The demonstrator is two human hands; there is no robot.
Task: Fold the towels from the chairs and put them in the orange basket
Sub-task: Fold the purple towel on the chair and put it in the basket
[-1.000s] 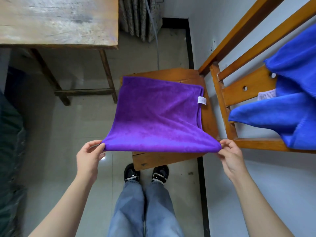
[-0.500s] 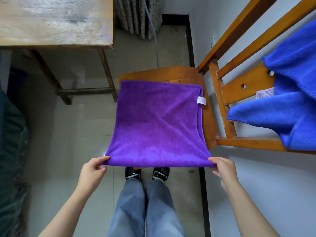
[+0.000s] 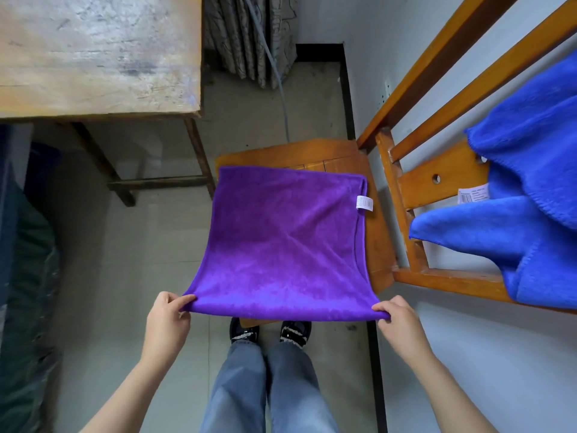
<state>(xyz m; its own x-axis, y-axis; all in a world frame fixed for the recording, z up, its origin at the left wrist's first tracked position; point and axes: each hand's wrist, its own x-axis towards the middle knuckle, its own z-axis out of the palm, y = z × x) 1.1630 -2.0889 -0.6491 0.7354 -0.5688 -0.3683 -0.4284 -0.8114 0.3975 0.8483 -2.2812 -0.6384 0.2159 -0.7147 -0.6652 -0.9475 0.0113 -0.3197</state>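
A purple towel [image 3: 281, 245], doubled over with a white label at its right edge, lies stretched across the seat of a wooden chair [image 3: 374, 239]. My left hand [image 3: 167, 321] pinches its near left corner and my right hand [image 3: 398, 320] pinches its near right corner, holding the near edge out past the seat's front. A blue towel [image 3: 512, 220] hangs over the chair's backrest at the right. The orange basket is out of view.
A worn wooden table [image 3: 93, 54] stands at the upper left. A dark green bundle [image 3: 25, 292] fills the left edge. A white wall [image 3: 484, 354] runs along the right, with a curtain [image 3: 249, 35] and a cable at the top. My legs and shoes stand below the towel.
Both hands have drawn the towel's near edge back towards me and lower, so the towel now lies flatter and its far edge has slid nearer on the seat.
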